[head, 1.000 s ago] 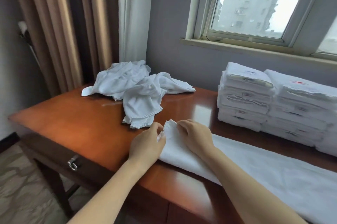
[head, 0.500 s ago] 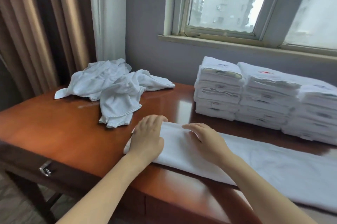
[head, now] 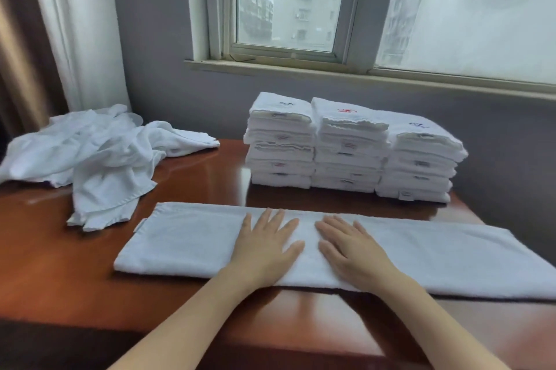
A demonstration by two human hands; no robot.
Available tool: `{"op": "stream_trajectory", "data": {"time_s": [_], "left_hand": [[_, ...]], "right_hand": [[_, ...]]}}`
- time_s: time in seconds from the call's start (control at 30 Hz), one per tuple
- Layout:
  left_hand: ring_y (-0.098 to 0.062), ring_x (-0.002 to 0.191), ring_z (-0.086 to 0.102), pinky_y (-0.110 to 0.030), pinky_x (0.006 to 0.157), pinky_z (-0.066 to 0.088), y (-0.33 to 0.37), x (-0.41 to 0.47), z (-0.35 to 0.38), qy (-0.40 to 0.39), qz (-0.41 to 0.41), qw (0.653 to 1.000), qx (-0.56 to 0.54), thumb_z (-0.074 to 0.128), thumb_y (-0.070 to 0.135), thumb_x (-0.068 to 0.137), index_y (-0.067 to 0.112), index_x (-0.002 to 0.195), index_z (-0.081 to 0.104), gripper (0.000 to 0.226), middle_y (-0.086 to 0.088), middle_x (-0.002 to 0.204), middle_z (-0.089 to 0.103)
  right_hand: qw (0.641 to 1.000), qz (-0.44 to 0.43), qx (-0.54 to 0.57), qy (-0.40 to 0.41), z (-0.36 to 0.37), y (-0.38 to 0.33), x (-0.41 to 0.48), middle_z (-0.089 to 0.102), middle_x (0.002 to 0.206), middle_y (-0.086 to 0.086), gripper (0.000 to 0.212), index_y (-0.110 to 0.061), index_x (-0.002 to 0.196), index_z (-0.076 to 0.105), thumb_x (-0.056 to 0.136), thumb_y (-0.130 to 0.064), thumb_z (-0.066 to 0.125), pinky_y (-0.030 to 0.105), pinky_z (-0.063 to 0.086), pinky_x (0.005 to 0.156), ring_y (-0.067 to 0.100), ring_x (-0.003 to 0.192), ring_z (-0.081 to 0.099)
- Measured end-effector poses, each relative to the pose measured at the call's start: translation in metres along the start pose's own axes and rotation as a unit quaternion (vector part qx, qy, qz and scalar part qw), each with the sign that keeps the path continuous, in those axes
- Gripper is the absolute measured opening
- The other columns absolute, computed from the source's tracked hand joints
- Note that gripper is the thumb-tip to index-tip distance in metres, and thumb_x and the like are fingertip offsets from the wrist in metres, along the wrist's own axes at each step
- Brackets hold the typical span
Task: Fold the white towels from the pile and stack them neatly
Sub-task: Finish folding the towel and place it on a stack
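Note:
A long white towel (head: 186, 238), folded lengthwise into a strip, lies flat across the front of the wooden table (head: 45, 264). My left hand (head: 266, 244) and my right hand (head: 349, 246) press flat on its middle, side by side, fingers straight and spread. A rumpled pile of unfolded white towels (head: 99, 153) sits at the back left. Three stacks of folded white towels (head: 346, 153) stand side by side at the back, under the window.
A grey wall with a window sill (head: 331, 71) runs behind the stacks. Curtains (head: 60, 29) hang at the left. The towel strip runs past the right frame edge. Bare table shows at the front left.
Both hands have slid from the towel's left end to its middle and now lie flat. The view has turned right, bringing the stacks to centre.

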State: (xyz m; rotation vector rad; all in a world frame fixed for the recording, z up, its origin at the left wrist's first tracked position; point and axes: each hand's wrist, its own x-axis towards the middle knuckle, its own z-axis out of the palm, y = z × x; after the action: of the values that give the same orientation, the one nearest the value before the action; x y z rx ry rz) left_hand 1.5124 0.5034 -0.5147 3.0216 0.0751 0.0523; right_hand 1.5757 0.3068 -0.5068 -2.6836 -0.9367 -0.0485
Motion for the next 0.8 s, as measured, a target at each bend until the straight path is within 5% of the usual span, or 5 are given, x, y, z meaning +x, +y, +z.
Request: {"op": "stream_trajectory", "data": {"time_s": [0.33,0.47,0.8], "left_hand": [[-0.011,0.15,-0.011,-0.046,0.121,-0.008,-0.049,-0.012,-0.008,-0.02,-0.012,0.999,0.022,0.016,0.06,0.099,0.041,0.155,0.002,0.061,0.01,0.165,-0.007],[-0.013,0.151,-0.008,-0.047,0.12,-0.01,-0.035,-0.007,-0.013,-0.021,-0.039,0.998,-0.041,0.011,0.067,0.094,0.037,0.156,0.013,0.068,0.007,0.165,0.001],[-0.014,0.152,0.002,-0.035,0.121,-0.002,0.09,0.03,-0.012,0.014,0.123,0.989,-0.085,0.026,0.053,0.102,0.026,0.153,0.029,0.058,0.003,0.164,0.015]], "right_hand": [[0.999,-0.018,-0.022,-0.015,0.02,-0.043,0.02,0.012,0.164,-0.005,0.057,-0.027,0.156,0.021,0.103,-0.048,0.025,0.039,-0.004,0.121,0.009,0.151,0.002],[0.999,-0.028,0.007,-0.042,0.011,-0.034,0.017,0.011,0.164,-0.007,0.057,-0.028,0.156,0.021,0.103,-0.048,0.027,0.032,-0.006,0.121,0.006,0.15,0.0],[0.983,0.149,0.041,0.099,-0.031,0.074,-0.042,0.048,0.146,-0.013,0.038,-0.028,0.138,0.053,0.103,-0.032,0.039,0.024,0.032,0.106,0.007,0.135,0.041]]}}
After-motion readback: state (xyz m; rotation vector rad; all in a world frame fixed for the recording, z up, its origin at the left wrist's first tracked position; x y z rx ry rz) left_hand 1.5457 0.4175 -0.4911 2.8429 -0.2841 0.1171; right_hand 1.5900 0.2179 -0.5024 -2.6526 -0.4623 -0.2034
